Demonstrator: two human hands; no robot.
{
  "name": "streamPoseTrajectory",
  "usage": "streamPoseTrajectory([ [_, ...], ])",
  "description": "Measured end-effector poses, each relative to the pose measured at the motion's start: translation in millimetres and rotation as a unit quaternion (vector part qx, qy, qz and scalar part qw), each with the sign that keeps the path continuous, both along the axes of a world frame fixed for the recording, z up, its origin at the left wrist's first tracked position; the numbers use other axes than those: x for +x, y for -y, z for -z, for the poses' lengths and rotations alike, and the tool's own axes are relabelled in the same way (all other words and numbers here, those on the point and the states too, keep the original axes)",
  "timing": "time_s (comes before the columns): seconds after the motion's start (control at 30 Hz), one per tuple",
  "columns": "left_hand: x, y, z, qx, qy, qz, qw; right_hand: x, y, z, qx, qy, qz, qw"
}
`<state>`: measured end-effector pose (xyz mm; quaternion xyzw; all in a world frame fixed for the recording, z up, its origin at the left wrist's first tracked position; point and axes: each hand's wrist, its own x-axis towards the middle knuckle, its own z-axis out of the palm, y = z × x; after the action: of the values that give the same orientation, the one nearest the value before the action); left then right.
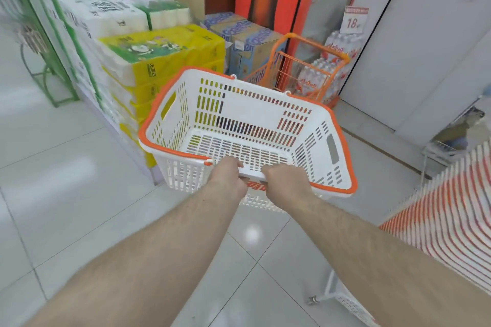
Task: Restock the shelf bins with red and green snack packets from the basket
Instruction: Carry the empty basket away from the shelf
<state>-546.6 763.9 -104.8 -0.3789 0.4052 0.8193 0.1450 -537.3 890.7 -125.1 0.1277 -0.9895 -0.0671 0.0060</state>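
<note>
A white plastic basket (265, 103) with an orange rim is held in the air above the tiled floor, in the middle of the view. Nothing lies inside it; no snack packets or shelf bins are in view. My left hand (227, 176) grips the basket's near rim, fingers curled over the edge. My right hand (285, 183) grips the same near rim just to the right, a short gap between the two hands.
Stacked tissue packs (148, 61) in yellow and green wrapping stand at the left. An orange wire trolley (300, 71) and bottled-water packs (337, 61) stand behind the basket. A stack of white-and-orange baskets (449, 210) sits at the right on a wheeled frame.
</note>
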Motion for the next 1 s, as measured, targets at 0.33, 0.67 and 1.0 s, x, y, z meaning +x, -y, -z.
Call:
streamPoseTrajectory([
  [0.33,-124,-4,-16,0.068,-0.003,-0.042,0.997,-130,-3,-27,0.043,-0.019,-0.019,0.999],
  [0.67,-287,-57,-40,-0.029,-0.091,-0.062,0.993,-322,-88,-64,0.007,-0.095,-0.067,0.993],
  [1.0,-405,-21,-24,-0.145,-0.014,-0.221,0.964,-483,-184,-51,0.042,-0.113,-0.182,0.976],
])
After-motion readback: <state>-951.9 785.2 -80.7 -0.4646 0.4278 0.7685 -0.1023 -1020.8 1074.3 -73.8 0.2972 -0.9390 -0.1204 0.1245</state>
